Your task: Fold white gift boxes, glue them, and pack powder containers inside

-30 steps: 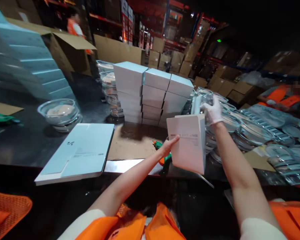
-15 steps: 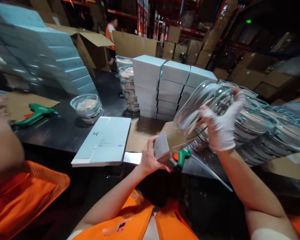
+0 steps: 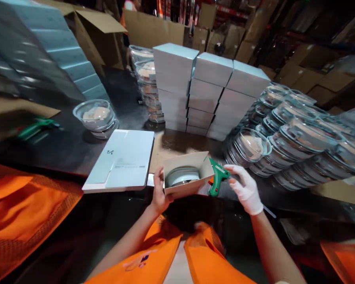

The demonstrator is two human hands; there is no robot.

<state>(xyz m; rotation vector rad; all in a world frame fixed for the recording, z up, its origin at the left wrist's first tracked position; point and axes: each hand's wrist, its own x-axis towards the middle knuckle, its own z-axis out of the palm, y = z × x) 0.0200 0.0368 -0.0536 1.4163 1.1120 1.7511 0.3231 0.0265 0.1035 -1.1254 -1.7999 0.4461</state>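
The left hand (image 3: 160,193) gripped an open cardboard box (image 3: 206,169) above the table's (image 3: 126,102) near edge, a glass dish (image 3: 183,175) inside it. The gloved right hand (image 3: 247,191) had its fingers spread beside the green glue gun (image 3: 218,175), contact unclear. Flattened white cartons (image 3: 128,156) lay along that edge, left of the box.

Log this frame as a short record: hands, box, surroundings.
left_hand: bare left hand gripping the open box
box_contents: rounded dish
right_hand: white-gloved right hand, fingers apart, beside the green glue gun; contact unclear
ahead: stacked white boxes
left_side: flat white cartons, small glass bowl stack beyond
right_side: many stacked glass bowls
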